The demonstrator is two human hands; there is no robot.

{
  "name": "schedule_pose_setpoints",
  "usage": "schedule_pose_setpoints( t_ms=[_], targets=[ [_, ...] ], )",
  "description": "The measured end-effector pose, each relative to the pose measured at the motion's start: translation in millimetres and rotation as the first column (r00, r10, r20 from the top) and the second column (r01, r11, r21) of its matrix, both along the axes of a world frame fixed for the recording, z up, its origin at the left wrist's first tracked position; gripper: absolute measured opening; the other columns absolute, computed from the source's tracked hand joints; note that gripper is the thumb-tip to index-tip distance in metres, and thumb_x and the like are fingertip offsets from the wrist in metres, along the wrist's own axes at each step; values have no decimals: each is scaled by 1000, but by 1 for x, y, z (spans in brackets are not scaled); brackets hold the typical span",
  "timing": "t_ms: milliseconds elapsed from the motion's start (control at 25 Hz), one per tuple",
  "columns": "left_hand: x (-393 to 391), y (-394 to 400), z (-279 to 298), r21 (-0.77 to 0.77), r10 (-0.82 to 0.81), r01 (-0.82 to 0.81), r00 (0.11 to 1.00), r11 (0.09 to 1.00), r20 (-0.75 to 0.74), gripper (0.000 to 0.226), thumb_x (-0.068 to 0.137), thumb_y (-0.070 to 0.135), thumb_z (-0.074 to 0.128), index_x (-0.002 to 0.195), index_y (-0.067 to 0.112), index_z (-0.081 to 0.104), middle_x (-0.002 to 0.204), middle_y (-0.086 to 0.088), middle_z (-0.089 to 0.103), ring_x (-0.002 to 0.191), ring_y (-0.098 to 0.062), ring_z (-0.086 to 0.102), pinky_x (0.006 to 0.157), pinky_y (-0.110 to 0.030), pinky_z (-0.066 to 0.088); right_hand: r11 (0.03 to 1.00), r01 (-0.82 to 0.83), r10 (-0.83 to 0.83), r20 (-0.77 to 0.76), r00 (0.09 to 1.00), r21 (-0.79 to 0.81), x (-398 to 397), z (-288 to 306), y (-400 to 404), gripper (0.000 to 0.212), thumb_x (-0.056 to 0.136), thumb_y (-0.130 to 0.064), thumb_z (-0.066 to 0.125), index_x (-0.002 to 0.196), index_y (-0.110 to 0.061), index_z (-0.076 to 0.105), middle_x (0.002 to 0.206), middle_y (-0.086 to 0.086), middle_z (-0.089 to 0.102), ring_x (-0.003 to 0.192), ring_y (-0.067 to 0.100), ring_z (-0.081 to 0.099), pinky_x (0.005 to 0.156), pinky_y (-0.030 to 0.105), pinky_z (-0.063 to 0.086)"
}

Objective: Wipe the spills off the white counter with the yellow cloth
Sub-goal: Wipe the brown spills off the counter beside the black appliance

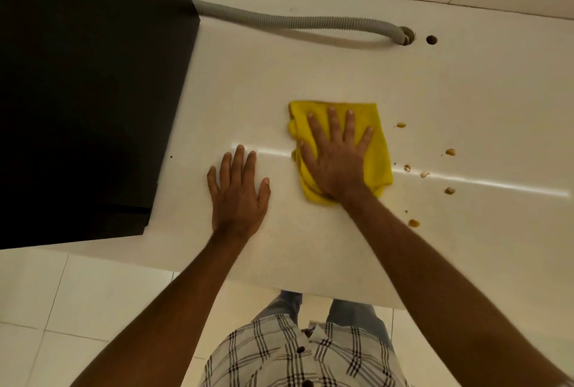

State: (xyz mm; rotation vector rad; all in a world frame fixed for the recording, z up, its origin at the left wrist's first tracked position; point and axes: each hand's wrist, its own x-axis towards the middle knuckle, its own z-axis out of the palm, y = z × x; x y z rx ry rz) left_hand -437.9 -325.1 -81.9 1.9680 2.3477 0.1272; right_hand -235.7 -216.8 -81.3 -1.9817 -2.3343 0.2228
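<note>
Cloth (377, 150) lies flat under the right hand (337, 157) on the counter (466, 85).

White counter (341, 70): cloth (377, 150), spills (449, 152), hose (295, 21)

A large black box (84, 91) covers the desk's left end, vent slots at its far corner. A grey ribbed hose (295, 21) runs along the far edge into a hole (407, 35); a smaller hole (431, 40) lies just beside it. Pale floor tiles (77, 293) lie below the near edge.
</note>
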Motion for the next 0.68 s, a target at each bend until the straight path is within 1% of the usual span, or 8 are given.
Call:
schedule_pose_setpoints(
  t_ms=[160,240,320,440,600,680],
  targets=[
    [0,0,-1,-11,4,-4,1000,1000,-4,65,104,54,29,159,19,33,169,-8,29,155,-33,30,124,-58,23,994,102,-104,-35,994,-43,6,0,97,65,101,-64,19,162,-42,24,174,7,21,160,44,11,120,79,4],
    [0,0,0,-16,3,-3,1000,1000,5,65,104,54,29,159,19,33,169,-8,28,155,-33,30,125,-58,22,986,149,-153,-44,987,-70,7,0,124,66,101,-63,16,163,-41,22,174,7,19,161,44,9,120,79,2],
    [-1,0,3,-23,1,-1,1000,1000,15,65,104,54,29,159,19,33,169,-8,28,155,-33,29,125,-59,22,978,188,-193,-48,980,-90,4,3,128,66,101,-61,18,163,-40,21,175,7,18,161,43,8,121,77,3],
    [0,0,8,-25,0,1,1000,1000,30,64,104,53,30,157,18,35,168,-9,31,153,-34,32,123,-60,24,979,180,-188,-82,979,-98,-7,9,85,64,104,-59,23,164,-38,22,174,8,20,161,42,10,123,75,5],
    [1,-1,10,-13,-5,6,1000,1000,20,62,104,53,29,154,18,39,165,-10,35,150,-35,36,121,-60,26,998,40,-43,-60,997,-57,-14,7,-41,64,104,-58,24,164,-36,22,174,7,22,161,41,15,124,72,9],
    [2,-2,9,-12,-6,7,1000,1000,10,62,104,53,27,154,18,39,165,-10,35,149,-34,37,120,-59,26,1000,-11,9,-57,998,-25,-4,3,-97,64,106,-57,25,165,-36,18,175,6,19,162,39,13,124,71,10]
  ],
)
